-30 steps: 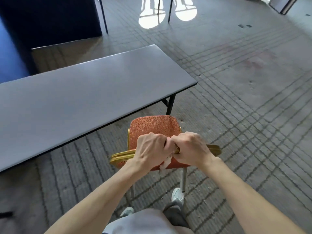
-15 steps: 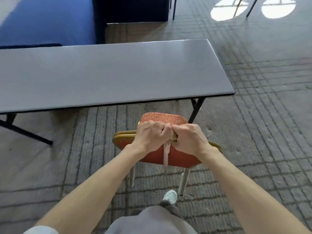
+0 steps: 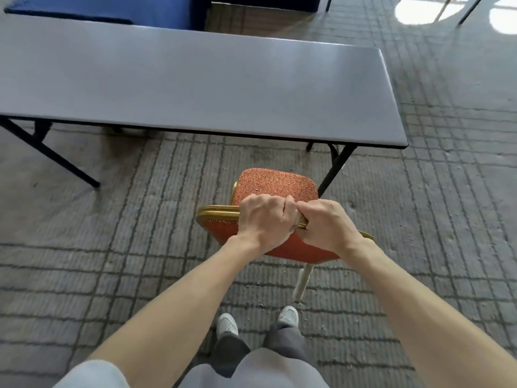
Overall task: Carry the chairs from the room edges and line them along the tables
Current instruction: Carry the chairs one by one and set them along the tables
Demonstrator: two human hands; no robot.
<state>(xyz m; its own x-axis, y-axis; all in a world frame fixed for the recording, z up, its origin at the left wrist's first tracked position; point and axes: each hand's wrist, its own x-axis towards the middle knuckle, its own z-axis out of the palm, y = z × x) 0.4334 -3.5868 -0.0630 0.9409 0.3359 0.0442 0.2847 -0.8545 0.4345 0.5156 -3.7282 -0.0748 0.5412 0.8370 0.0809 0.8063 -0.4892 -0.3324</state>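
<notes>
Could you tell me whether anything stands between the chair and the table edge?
Nothing visible does: only bare floor lies between the chair and the near edge of the table. A table leg stands just to the chair's right.

Left grip [image 3: 265, 219], right grip [image 3: 327, 228] on chair [image 3: 275, 183]

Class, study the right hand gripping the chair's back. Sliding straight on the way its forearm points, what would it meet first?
Most likely the left hand. Both hands grip the top rail of the chair, knuckles side by side, and the right hand points toward the left one. Whether they touch is unclear.
</notes>
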